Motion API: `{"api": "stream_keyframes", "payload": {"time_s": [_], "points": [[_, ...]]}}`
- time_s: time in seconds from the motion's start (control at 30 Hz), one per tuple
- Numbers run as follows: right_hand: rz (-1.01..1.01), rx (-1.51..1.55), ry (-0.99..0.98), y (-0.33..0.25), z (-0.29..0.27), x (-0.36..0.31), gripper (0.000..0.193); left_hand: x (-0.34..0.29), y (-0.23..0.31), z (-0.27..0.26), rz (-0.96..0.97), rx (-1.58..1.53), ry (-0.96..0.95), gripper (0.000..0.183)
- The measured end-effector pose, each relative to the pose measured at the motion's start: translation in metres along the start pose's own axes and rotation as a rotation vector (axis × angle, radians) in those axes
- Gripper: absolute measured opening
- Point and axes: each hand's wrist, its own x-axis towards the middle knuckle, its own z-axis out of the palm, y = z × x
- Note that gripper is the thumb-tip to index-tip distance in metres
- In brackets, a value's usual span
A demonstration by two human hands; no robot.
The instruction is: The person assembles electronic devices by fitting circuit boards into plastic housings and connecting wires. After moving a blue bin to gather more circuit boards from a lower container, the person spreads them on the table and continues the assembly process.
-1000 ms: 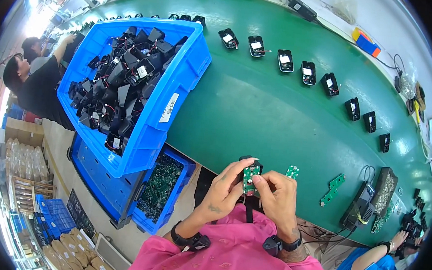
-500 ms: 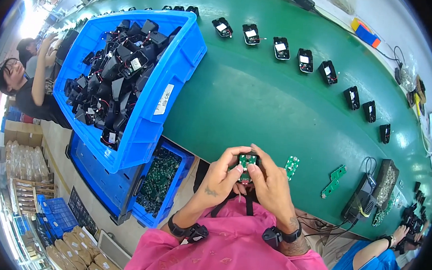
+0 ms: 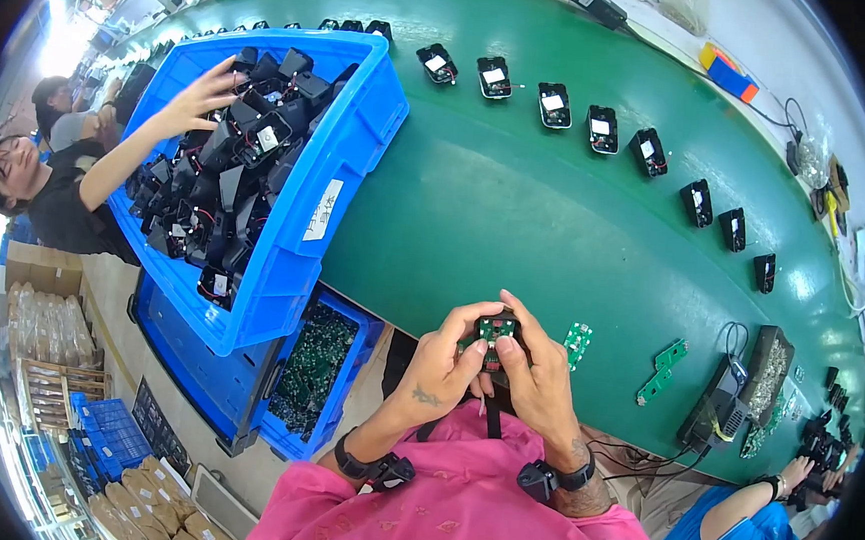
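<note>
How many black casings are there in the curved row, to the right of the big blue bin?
8: first casing, second, third, fourth and fifth run rightward across the green table; sixth, seventh and eighth curve nearer. None looks hidden.

green circuit board [image 3: 497, 330] specked with white, plain green table [image 3: 477, 203], bright blue bin [image 3: 361, 145], black cases [image 3: 698, 204] with white patches, pink shirt [image 3: 455, 517], black wrist straps [image 3: 576, 478], yellow, blue and orange block [image 3: 728, 73]
</note>
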Motion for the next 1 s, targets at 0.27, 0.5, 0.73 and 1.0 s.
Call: {"api": "stream_keyframes", "payload": {"time_s": [0.27, 0.5, 0.73, 1.0], "points": [[-0.027, 0.011, 0.051, -0.002, 0.004, 0.009, 0.034, 0.008, -0.005, 0.001, 0.158, 0.168, 0.060, 0.038], [0.124, -0.117, -0.057, -0.022, -0.016, 0.031, 0.046, 0.040, 0.000, -0.008, 0.045, -0.017, 0.083, 0.038], [-0.258, -0.535, -0.087, -0.039, -0.056, 0.058, 0.075, 0.088, 0.031, -0.004, 0.006, 0.088, -0.060, 0.038], [-0.265, -0.683, 0.250, -0.055, -0.106, 0.090, 0.082, 0.246, 0.046, -0.023, 0.490, 1.142, 0.131, 0.093]]}}
